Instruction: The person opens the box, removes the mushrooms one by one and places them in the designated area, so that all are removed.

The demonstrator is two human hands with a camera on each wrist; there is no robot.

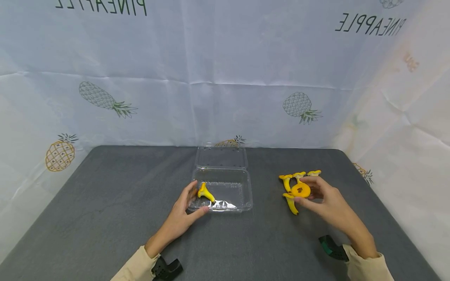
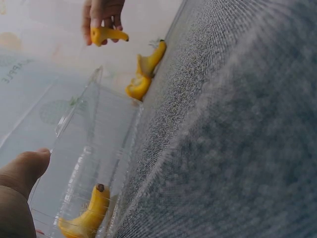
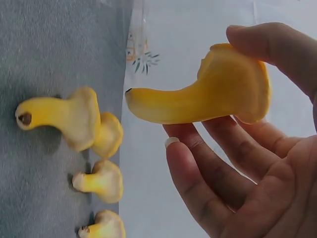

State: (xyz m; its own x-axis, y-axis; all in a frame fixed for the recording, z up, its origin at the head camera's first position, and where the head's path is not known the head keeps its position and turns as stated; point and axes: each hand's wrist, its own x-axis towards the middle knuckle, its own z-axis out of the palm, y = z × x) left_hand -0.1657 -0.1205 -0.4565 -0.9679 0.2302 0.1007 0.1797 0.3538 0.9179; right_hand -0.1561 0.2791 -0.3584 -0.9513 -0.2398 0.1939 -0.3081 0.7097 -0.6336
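Observation:
A yellow mushroom [image 3: 198, 94] with a wide cap and curved stem is held in my right hand [image 1: 327, 199], thumb on one side of the cap and fingers on the other. Its round cap faces the head camera. My left hand [image 1: 179, 214] rests around the front left corner of a clear plastic container [image 1: 233, 187], thumb [image 2: 32, 166] along the front and fingers by the left side. One yellow mushroom [image 1: 206, 192] lies inside the container, toward its left.
Several more yellow mushrooms [image 1: 291, 204] lie on the grey table [image 1: 105, 207] beside and beyond my right hand. The container's hinged lid [image 1: 221, 157] lies folded back toward the far edge. Behind the table hangs a pineapple-print curtain [image 1: 225, 50].

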